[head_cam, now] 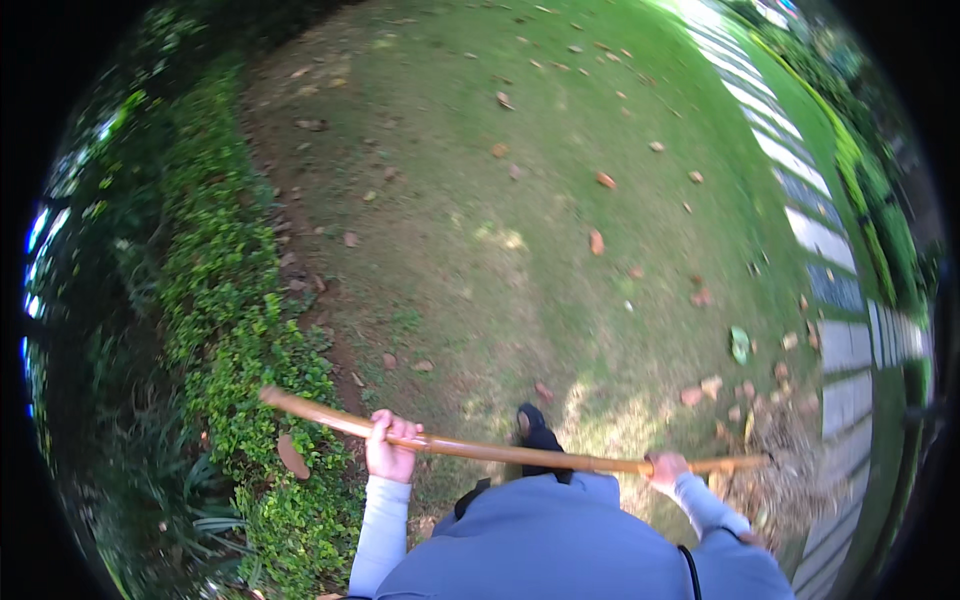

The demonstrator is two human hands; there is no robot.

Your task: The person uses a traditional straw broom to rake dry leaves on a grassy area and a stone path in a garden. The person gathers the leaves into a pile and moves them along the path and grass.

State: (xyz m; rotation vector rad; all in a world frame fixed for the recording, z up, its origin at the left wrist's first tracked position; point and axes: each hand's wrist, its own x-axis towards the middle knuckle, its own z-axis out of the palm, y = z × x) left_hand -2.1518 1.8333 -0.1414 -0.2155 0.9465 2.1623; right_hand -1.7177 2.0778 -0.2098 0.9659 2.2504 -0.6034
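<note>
A long bamboo pole [510, 452] lies slantwise across the front of my body, its left end higher in the picture. My left hand [393, 445] is wrapped around it toward the left end, which reaches over the low hedge. Farther along, my right hand [666, 471] grips the pole near its right part. Beyond that hand the pole runs to a blurred tangle of dry, straw-like twigs [787, 472]. Whether these twigs are fixed to the pole or lie on the ground, I cannot tell. One dark shoe [531, 420] shows beneath the pole.
Scattered brown leaves [596, 241] dot the patchy lawn [450, 187]. A leafy green hedge [225, 300] and dark shrubs border the left side. On the right runs a path of pale and grey slabs [846, 346]. A green leaf [739, 345] lies near it.
</note>
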